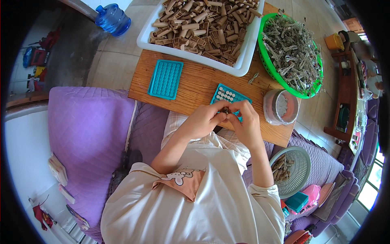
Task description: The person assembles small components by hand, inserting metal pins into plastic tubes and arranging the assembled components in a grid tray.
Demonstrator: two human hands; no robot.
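My left hand (203, 120) and my right hand (243, 122) meet fingertip to fingertip over the near edge of the wooden table (195, 87). Together they pinch a small dark piece (225, 110); I cannot tell what it is. Just beyond the fingers lies a teal tray with round holes (227, 95), partly filled with small white pieces and partly hidden by my hands. A second teal tray (165, 79), with its holes empty, lies further left on the table.
A white tub of brown tube pieces (203, 28) and a green basket of dried grey bits (292, 53) stand at the table's far side. A bagged round container (281, 107) sits right of my hands. A grey basket (292, 171) rests on the purple sofa (89, 134).
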